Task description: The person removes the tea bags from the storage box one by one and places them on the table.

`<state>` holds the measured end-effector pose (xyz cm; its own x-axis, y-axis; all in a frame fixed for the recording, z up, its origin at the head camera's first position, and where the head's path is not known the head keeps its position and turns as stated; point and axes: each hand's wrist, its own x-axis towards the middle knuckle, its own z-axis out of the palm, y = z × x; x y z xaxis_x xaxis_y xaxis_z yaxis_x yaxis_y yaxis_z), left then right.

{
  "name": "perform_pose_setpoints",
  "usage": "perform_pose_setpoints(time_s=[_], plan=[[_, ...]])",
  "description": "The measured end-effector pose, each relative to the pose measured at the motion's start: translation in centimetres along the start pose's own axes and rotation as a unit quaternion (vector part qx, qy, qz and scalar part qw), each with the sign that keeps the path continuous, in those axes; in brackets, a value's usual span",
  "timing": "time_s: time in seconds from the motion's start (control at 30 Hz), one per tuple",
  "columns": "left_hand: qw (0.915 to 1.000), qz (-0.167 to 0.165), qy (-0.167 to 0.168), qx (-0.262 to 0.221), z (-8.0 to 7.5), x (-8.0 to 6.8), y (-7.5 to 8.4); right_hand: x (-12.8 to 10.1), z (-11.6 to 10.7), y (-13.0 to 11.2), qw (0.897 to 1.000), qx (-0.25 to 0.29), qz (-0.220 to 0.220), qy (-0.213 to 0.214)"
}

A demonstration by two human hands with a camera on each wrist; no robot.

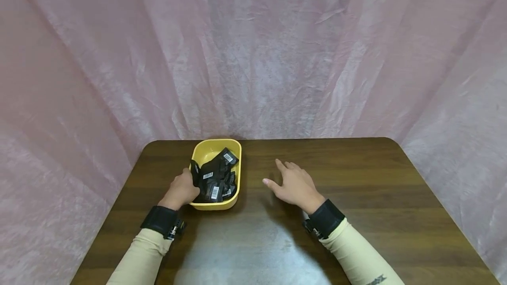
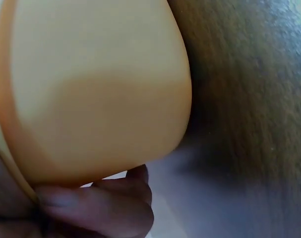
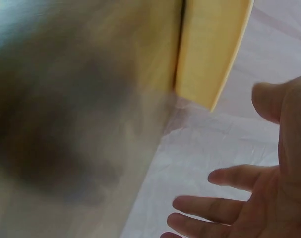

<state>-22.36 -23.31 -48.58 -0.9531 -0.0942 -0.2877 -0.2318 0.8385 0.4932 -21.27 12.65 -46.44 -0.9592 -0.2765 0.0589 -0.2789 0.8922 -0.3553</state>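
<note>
A yellow tray [image 1: 216, 142] stands on the dark wooden table [image 1: 356, 179], left of centre and near the far edge. It holds several black packets [image 1: 215, 177] with white barcode labels. My left hand [image 1: 181, 190] grips the tray's near-left side, thumb at the rim. The left wrist view shows the tray's outer wall [image 2: 100, 89] with my fingers [image 2: 100, 210] curled beneath it. My right hand [image 1: 293, 184] lies open to the right of the tray, fingers spread, apart from it. In the right wrist view the spread right hand [image 3: 269, 198] appears with the tray's edge [image 3: 210, 49] beyond.
A pink crinkled curtain [image 1: 253, 56] closes off the back and both sides of the table. The tabletop has rounded far corners, and bare wood stretches to the right of my right hand.
</note>
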Motion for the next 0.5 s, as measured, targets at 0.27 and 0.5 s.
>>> perform_pose_setpoints(time_s=[0.27,0.5], plan=[[0.9999,0.006,-0.009,0.003,0.6,0.4,1.7,2.3,-1.2,-2.3,0.999,0.013,-0.021,0.028],[1.0,-0.001,-0.007,0.001,0.5,0.5,1.9,5.0,-0.9,-6.4,0.998,-0.027,-0.064,-0.009]])
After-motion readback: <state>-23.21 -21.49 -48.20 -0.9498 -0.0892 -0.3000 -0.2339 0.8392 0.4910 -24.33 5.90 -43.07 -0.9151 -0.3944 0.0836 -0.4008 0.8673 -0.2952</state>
